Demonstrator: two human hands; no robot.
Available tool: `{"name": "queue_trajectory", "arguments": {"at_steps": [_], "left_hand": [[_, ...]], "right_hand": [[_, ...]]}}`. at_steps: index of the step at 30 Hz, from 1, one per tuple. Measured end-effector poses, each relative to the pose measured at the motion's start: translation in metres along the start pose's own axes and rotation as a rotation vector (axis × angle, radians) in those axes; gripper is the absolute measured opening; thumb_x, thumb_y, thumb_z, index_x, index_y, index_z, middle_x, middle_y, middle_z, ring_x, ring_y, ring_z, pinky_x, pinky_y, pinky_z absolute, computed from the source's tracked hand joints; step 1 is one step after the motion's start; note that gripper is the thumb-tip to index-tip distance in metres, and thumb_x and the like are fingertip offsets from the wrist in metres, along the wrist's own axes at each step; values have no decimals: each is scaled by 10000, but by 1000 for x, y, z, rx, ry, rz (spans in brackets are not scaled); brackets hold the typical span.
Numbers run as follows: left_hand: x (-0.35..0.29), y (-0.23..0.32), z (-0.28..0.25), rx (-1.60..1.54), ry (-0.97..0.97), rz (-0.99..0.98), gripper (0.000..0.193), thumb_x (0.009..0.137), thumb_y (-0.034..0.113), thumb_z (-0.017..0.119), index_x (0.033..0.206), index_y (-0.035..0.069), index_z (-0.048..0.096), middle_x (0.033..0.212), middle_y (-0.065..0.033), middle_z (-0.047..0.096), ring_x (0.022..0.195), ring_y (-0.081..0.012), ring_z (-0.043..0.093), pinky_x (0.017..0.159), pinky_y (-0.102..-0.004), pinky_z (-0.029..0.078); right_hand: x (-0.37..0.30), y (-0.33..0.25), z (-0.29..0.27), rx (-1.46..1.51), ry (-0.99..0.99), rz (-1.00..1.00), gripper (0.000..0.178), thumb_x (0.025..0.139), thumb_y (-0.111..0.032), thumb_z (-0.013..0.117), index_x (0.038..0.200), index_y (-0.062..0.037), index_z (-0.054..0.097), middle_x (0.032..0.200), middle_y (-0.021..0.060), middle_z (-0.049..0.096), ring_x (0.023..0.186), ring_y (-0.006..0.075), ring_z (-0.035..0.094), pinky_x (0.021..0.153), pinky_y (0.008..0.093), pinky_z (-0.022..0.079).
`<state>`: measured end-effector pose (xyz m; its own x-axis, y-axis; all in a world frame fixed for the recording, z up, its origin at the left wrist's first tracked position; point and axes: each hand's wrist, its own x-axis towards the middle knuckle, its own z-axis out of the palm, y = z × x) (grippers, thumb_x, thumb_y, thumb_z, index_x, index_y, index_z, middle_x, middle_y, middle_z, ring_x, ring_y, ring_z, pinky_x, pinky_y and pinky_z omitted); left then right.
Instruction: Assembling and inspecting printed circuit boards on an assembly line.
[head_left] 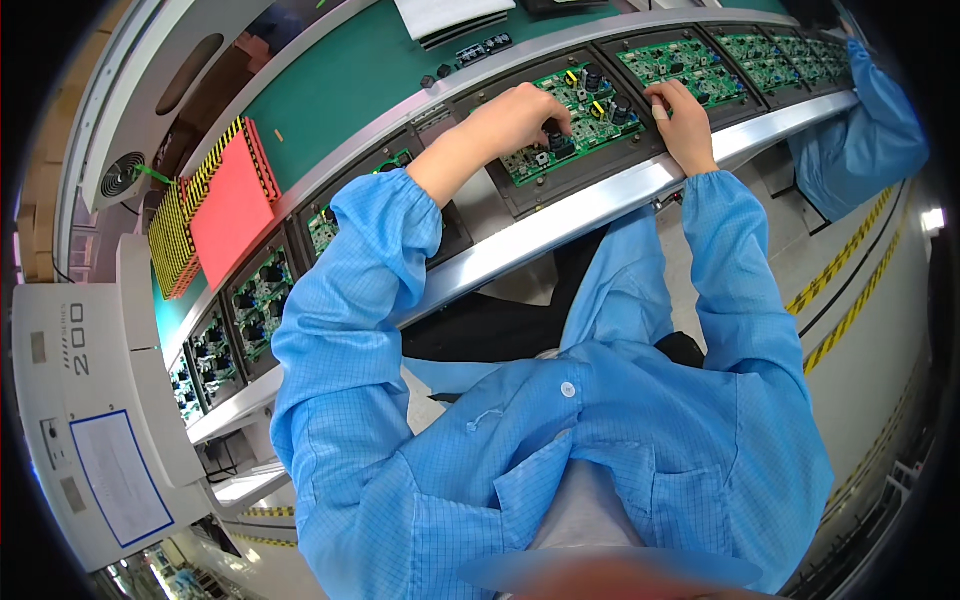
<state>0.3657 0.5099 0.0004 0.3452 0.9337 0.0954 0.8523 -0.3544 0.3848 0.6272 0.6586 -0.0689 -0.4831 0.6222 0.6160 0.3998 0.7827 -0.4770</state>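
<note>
My left hand [522, 122] reaches over a green circuit board [530, 165] seated in a dark carrier [590, 155]. Its fingers are closed at a black component [562, 147] near the board's front edge; the fingertips partly cover it. Black round parts [620, 106] and a yellow-wrapped part [598, 109] stand on the same board. My right hand [682, 118] rests at the carrier's right border, its fingers bent, with thumb and forefinger a little apart. Nothing shows between them. Beyond it lies another carrier with green boards [678, 62].
A metal rail [560, 212] runs along the line's near side. Several loose black parts [484, 50] lie on the green mat [340, 95] beyond the carriers. Striped yellow-black racks with a pink sheet [232, 205] stand left. A co-worker's blue sleeve [870, 140] is at the right.
</note>
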Motion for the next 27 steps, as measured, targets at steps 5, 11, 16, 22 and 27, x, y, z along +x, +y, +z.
{"name": "queue_trajectory", "arguments": {"at_steps": [5,11,16,22,27], "left_hand": [[-3,3,1,44,0,47,339,717,-47,790,1038,46,733,983,-147,720,957,-356,682,837,-449,556],[-7,6,2,-11,63,-10,342,718,-20,805,1041,78,750,947,-138,735,951,-335,707,844,-439,575],[-3,9,4,-21,15,-63,344,716,-46,796,1041,51,744,1014,-143,734,955,-339,702,838,-430,574],[4,5,-1,73,-14,60,359,722,-49,782,1055,83,758,1013,-130,741,995,-334,701,858,-431,569],[3,1,-6,-2,-66,109,328,750,-63,748,1053,64,757,1010,-140,747,953,-325,711,815,-416,565]], "right_hand": [[0,-2,-2,2,-10,-11,122,945,-32,636,1062,-38,671,936,88,633,799,240,626,747,335,511],[0,-2,-6,20,-30,21,107,957,-77,623,1046,-68,681,992,88,663,848,292,667,755,376,531],[0,0,-4,19,-41,27,114,954,-69,624,1054,-63,680,990,89,663,833,278,667,758,364,535],[3,1,-7,21,-39,-31,129,932,-10,632,1056,-22,668,916,104,620,784,242,620,749,336,508],[1,1,-9,12,-68,-15,112,942,-58,627,1040,-56,680,989,105,658,842,302,667,762,379,533]]}}
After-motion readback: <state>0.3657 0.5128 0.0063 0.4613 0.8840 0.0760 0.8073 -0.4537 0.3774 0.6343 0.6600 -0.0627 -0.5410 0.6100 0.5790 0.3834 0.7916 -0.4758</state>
